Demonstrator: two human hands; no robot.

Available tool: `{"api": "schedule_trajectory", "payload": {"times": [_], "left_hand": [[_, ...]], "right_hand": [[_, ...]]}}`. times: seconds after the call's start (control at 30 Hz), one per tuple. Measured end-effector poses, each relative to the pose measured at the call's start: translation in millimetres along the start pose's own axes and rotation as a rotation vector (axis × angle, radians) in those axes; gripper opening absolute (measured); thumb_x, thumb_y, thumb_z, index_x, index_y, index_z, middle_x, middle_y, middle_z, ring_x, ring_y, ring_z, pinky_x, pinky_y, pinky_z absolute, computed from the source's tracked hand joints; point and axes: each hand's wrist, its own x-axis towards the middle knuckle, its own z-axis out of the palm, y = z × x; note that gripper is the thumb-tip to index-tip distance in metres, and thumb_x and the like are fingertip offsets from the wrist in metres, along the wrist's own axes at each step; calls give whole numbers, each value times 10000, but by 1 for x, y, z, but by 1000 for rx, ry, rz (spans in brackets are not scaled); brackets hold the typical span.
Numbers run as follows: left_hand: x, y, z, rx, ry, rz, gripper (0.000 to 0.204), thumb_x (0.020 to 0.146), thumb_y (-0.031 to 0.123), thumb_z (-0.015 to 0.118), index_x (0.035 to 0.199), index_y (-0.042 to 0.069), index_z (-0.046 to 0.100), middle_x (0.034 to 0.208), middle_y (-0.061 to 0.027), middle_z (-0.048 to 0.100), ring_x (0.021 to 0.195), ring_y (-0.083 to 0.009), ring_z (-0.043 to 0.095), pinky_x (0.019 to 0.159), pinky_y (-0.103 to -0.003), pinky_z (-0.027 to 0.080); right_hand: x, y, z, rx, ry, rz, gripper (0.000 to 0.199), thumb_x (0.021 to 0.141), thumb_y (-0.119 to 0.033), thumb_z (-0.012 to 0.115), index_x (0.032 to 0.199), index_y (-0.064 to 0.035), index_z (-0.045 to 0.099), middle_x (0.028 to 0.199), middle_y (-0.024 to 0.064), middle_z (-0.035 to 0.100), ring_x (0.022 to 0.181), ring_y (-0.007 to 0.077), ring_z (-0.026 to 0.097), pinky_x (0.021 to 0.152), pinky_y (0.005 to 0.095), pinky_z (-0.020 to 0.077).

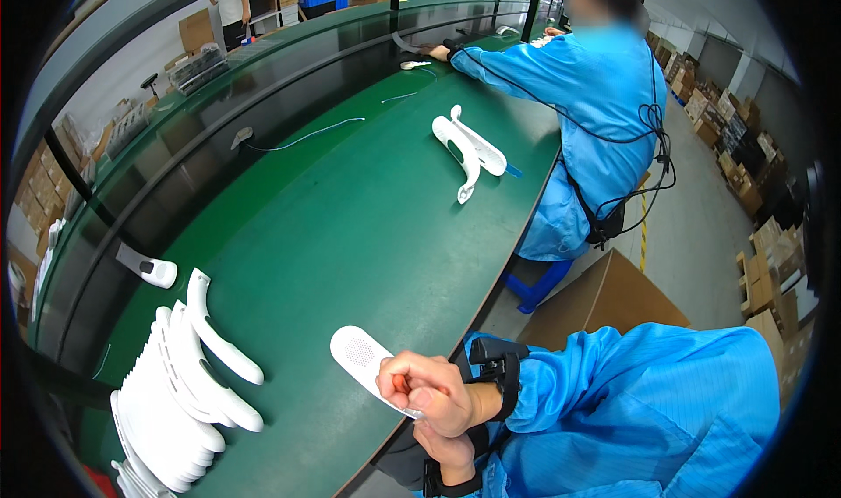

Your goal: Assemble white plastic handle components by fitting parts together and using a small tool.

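Observation:
A long white plastic shell (352, 342) with a round patch of small holes lies slanted at the near edge of the green table. Over its lower end my right hand (434, 391) is curled closed, and a small orange-red bit shows between the fingers; what it belongs to is hidden. Just below, my left hand (448, 450) is closed at the shell's near end, partly covered by the right hand. Both wrists wear dark straps. To the left, many curved white shells (166, 402) are stacked in a row, with one curved piece (215, 327) beside them.
A white device head (158, 273) lies beyond the stack. Two white curved parts (460, 152) rest farther up the green table (350, 235). A thin cable (307, 135) crosses the far strip. A co-worker (578, 104) in blue sits at the right, near a cardboard box (604, 301).

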Motion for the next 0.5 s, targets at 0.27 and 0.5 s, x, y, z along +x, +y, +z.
{"api": "schedule_trajectory", "payload": {"times": [0.27, 0.5], "left_hand": [[6, 14, 30, -29, 218, 52, 510, 975, 425, 380, 1128, -37, 532, 1131, -140, 562, 1043, -220, 543, 874, -348, 415], [7, 11, 12, -22, 47, 9, 581, 962, 503, 369, 1154, -34, 478, 921, -164, 619, 733, -249, 606, 670, -342, 489]], "right_hand": [[-7, 3, 2, -85, -44, -52, 359, 840, -323, 510, 795, 32, 531, 616, 38, 442, 533, 116, 394, 486, 253, 287], [27, -36, -29, 234, -138, 183, 396, 946, -379, 467, 1019, 9, 506, 754, 11, 473, 629, 47, 370, 537, 214, 328]]}}
